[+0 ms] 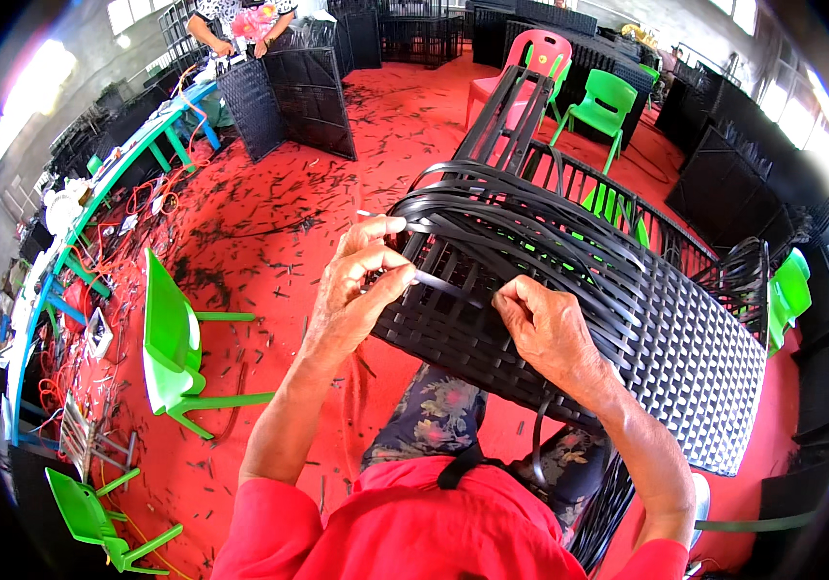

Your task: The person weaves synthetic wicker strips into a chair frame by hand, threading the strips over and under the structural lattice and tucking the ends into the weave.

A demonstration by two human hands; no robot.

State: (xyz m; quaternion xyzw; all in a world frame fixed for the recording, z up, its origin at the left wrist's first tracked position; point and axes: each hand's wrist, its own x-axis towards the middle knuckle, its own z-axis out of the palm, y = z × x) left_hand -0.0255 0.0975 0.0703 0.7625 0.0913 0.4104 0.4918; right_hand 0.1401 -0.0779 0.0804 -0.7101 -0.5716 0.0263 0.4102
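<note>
A black strip of flat, plastic-looking weaving material runs between my two hands. My left hand, at the frame's left edge, pinches one end of it between thumb and fingers. My right hand is closed over the lower weave, its fingertips at the strip's other end; what lies inside them is partly hidden. Under both hands rests a black woven panel on a bar frame, tightly woven at the right and with open bars at the left. A thick bundle of loose black strips arches across its top.
Green chairs stand at the left, lower left and far right, near a pink chair. A blue-edged bench lines the left. Another person handles dark panels at the back. Scraps litter the red floor.
</note>
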